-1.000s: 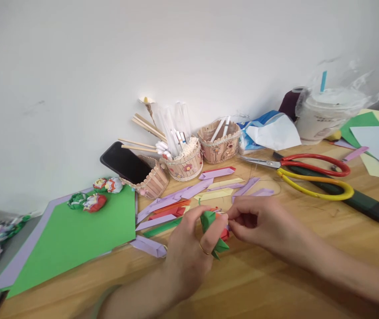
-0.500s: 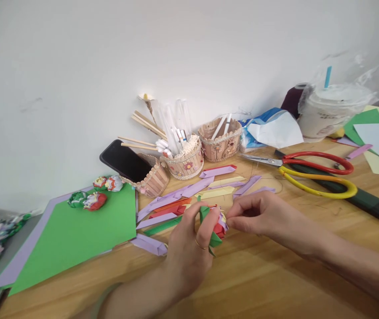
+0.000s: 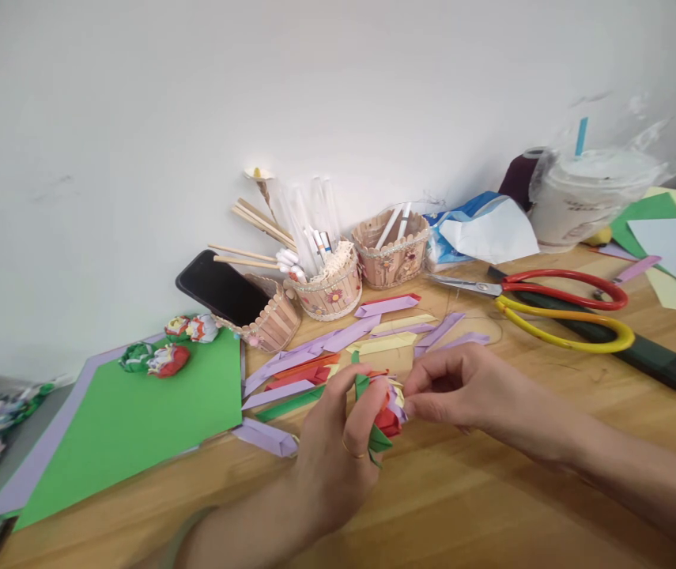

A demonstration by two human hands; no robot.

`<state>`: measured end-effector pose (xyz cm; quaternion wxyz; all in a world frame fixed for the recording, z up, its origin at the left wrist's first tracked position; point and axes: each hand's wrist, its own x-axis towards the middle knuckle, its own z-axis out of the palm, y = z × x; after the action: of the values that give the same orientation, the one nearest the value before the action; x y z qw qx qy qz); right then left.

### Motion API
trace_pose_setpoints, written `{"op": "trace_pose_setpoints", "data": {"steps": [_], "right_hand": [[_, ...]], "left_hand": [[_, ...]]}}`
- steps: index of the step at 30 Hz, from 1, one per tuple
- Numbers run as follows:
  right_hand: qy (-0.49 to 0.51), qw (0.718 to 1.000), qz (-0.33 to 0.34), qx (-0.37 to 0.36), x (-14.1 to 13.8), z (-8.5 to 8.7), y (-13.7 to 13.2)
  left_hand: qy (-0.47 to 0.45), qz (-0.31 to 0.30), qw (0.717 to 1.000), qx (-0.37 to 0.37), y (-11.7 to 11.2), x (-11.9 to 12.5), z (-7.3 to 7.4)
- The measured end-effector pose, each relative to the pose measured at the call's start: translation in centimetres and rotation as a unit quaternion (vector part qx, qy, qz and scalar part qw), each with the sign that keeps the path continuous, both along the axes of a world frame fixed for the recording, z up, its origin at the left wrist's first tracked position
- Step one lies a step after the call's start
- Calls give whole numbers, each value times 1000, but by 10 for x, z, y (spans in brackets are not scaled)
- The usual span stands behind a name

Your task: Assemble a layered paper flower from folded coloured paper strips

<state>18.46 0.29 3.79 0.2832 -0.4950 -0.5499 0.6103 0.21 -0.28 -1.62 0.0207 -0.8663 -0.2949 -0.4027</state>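
A small flower of folded paper point(image 3: 390, 415), red, purple and pale yellow with green leaf-like pieces, is held above the table in my left hand point(image 3: 338, 442). My left fingers wrap round its green side and hide part of it. From the right, my right hand point(image 3: 453, 387) pinches at the flower's edge with thumb and forefinger; the fingertips cover what lies between them. Just behind the hands lie several folded paper strips, among them a purple strip point(image 3: 266, 437), a green strip point(image 3: 290, 405) and a pale yellow strip point(image 3: 388, 343).
Scissors point(image 3: 568, 312) with red and yellow handles lie at right on a dark flat object point(image 3: 670, 365). Behind stand stick-sided baskets point(image 3: 329, 296), a phone point(image 3: 224, 288) and a lidded cup point(image 3: 592, 197). Green paper point(image 3: 136, 435) bearing small paper pieces point(image 3: 168, 359) lies at left.
My right fingertips have shifted slightly against the flower's edge, and the flower has turned a little in my left hand. The view has moved very slightly; the rest lies as before.
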Motion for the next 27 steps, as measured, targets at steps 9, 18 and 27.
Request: {"op": "trace_pose_setpoints", "data": {"steps": [9,18,27], "right_hand": [[-40,980,42,190,1,3,-4],[-7,998,19,55,2,2,1],[29,999,19,-21,4,5,2]], "left_hand": [[-46,-20,997,-59,-1,1,1],[-36,-36,996,-67,-1,2,2],[-43,-53,995,-76,0,2,3]]}}
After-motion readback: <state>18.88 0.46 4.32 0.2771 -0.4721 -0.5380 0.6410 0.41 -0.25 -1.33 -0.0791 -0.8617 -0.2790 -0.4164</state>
